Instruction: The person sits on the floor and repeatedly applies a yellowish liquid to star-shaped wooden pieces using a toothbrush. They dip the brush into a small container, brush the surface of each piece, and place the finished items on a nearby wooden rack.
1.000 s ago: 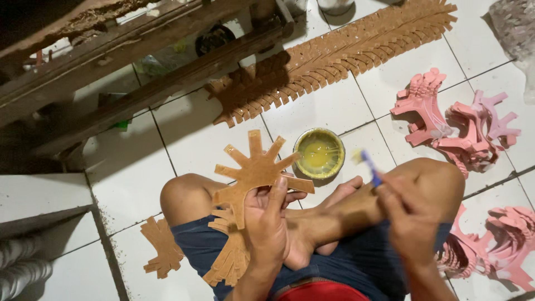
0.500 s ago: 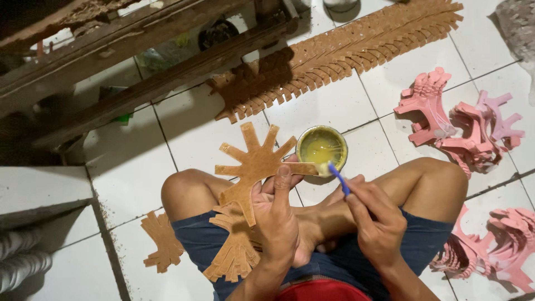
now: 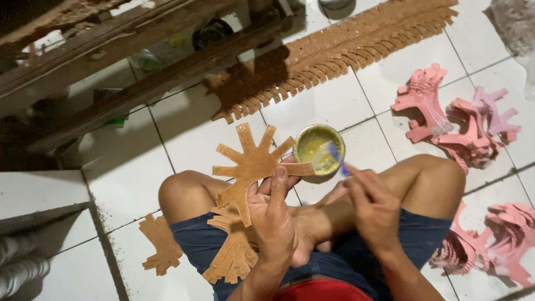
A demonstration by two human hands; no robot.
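1. A tan star-shaped leather cutout point(image 3: 251, 167) sits at mid-frame, pinched by the left hand point(image 3: 274, 223), thumb on top.
2. The right hand point(image 3: 374, 207) is closed around a small blue brush point(image 3: 336, 158), its tip dipped into a round tin of yellowish glue point(image 3: 319, 149) on the white tiled floor point(image 3: 334, 103).
3. More tan cutouts point(image 3: 234, 256) rest on the lap; pink cutouts point(image 3: 457, 125) pile at right.
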